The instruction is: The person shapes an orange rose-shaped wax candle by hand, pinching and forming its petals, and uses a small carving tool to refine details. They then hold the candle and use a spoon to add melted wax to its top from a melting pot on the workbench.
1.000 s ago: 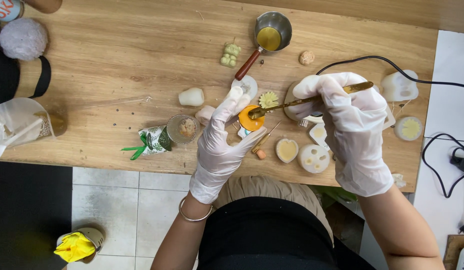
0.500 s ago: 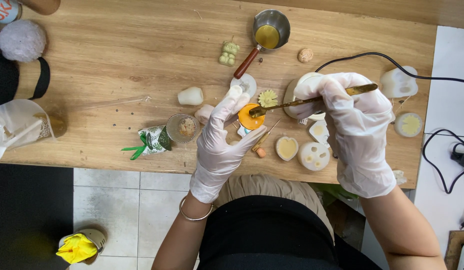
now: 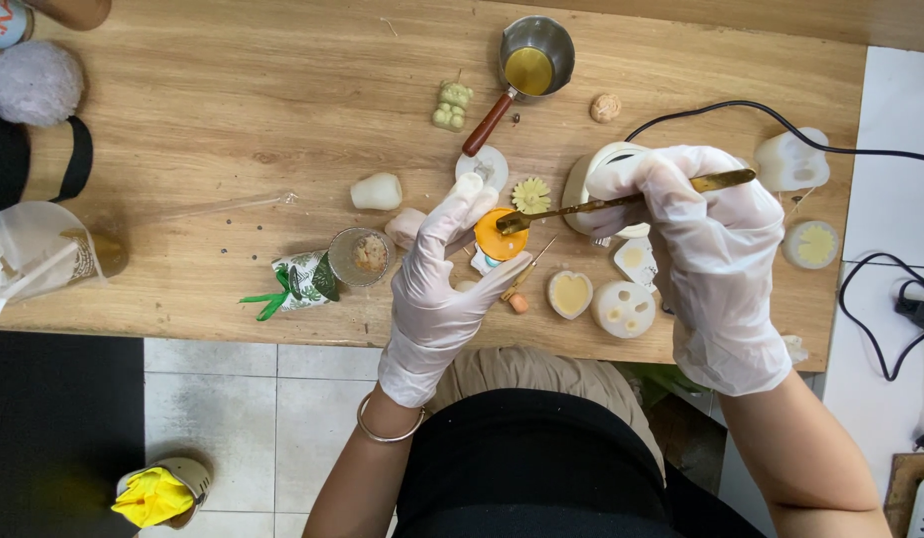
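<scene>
Gold spoon (image 3: 621, 202) lying near-level, bowl leftward over orange mould (image 3: 501, 237), pinched by right hand (image 3: 701, 239), left hand (image 3: 447, 279) gripping mould.

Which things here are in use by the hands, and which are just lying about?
In use: left hand, orange piece, right hand, gold spoon.

Lying about: pan, bear figure, daisy, heart mould, cup, pom-pom.

Translucent white disposable gloves on left hand (image 3: 434, 289), right hand (image 3: 703, 261); thin bangle (image 3: 387, 426) at left wrist; black top.
</scene>
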